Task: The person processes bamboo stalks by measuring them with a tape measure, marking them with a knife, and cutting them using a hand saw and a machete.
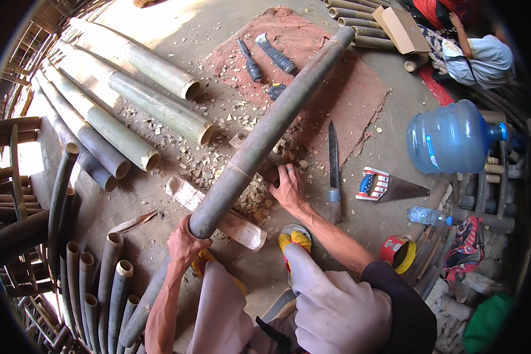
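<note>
pale trouser legs (339, 310) fill the near side. the left grip (186, 241) holds the near end of a long bamboo pole (275, 131) slanting far right over wood chips (246, 202); the right grip (288, 190) is at a brown piece (269, 172) beneath it, whether holding i cannot tell.

Left hand (184, 241): we clasp the near end of a long bamboo pole (271, 130).
Right hand (288, 187): our fingers are at a short bamboo piece (269, 172), beneath the pole.
Red cloth (363, 91): two dark-handled tools (280, 58).
Floor (360, 233): handsaw (404, 189) near a long knife (333, 153) — chips (255, 197) left of it.
</note>
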Motion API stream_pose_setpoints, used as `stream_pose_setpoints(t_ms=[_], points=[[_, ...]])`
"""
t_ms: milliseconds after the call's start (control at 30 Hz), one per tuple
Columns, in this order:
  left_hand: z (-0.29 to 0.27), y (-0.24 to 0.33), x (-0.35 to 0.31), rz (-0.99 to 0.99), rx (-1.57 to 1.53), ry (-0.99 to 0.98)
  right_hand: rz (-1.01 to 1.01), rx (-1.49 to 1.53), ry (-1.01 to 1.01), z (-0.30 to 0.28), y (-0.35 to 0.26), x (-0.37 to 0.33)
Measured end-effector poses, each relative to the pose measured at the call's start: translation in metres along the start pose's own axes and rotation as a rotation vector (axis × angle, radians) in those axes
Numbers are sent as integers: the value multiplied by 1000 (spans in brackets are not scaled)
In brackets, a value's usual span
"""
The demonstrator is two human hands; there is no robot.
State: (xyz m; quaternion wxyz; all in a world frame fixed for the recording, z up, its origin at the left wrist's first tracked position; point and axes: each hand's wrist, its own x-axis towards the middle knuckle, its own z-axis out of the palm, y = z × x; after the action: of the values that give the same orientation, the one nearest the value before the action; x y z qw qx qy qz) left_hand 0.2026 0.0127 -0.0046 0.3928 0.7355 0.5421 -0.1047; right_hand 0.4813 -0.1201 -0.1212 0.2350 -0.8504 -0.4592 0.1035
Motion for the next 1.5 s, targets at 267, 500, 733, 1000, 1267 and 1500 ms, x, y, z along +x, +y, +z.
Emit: stream_pose_setpoints(t_ms=[267, 500, 733, 1000, 1267, 1500], points=[[2, 0, 5, 50, 55, -11, -53, 114, 25, -34, 16, -26], [14, -48, -38, 146, 283, 283, 210, -93, 99, -80, 73, -107], [29, -124, -75, 32, 401, 470, 412, 161, -3, -87, 107, -134], [36, -127, -74, 75, 401, 480, 588, 1009, 370, -98, 51, -112], [27, -117, -81, 46, 374, 502, -133, 580, 120, -113, -47, -42], [27, -119, -75, 40, 346, 495, -305, 268, -425, -51, -72, -49]])
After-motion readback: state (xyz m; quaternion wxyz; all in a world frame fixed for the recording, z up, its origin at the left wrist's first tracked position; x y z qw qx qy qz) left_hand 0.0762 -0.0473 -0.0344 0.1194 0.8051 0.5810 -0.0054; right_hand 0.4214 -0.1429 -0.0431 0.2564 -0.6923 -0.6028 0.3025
